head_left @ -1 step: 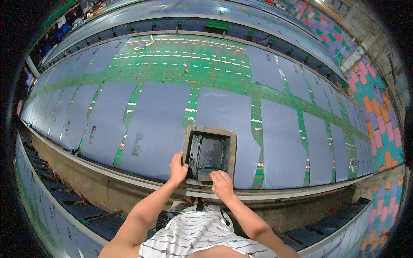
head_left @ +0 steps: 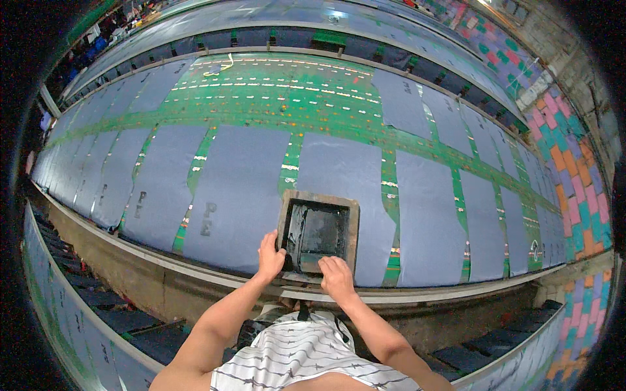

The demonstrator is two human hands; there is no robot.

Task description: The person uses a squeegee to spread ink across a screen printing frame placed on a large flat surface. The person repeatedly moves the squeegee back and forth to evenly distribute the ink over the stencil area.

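The left grip point(head_left: 270, 256) was at 8 o'clock on the wooden frame point(head_left: 353, 234). It was closed to a narrow gap, with the thumb on one side and the bent fingers on the other, and it held the frame's side bar. The right grip point(head_left: 334, 274) was at 5 o'clock, right by the frame's near bar. Its fingers were curled in close together, so it was not wide. The fingertips touched down near the inside edge, but I cannot tell if they pinched something or just pressed there.

The frame lay flat, just below the middle of the view, toward 6 o'clock. Inside it was a dark, shiny panel point(head_left: 324, 228), with wet-looking streaks at its 9 o'clock side. The frame sat on one of the grey-blue sheets point(head_left: 241, 163), which were spread in rows on the long green tabletop point(head_left: 261, 104).

Big dark letters point(head_left: 208, 219) were printed sideways on a sheet at 9 o'clock from the frame. More sheets past that one had the same kind of letters, smaller and smaller. At 1 o'clock, a far sheet had a small dark mark point(head_left: 407, 87), too tiny to read.

A yellow and white string point(head_left: 229, 60) lay at 11 o'clock. Toward 2 o'clock stood a wall point(head_left: 567, 163) painted with pink, orange and teal bricks.
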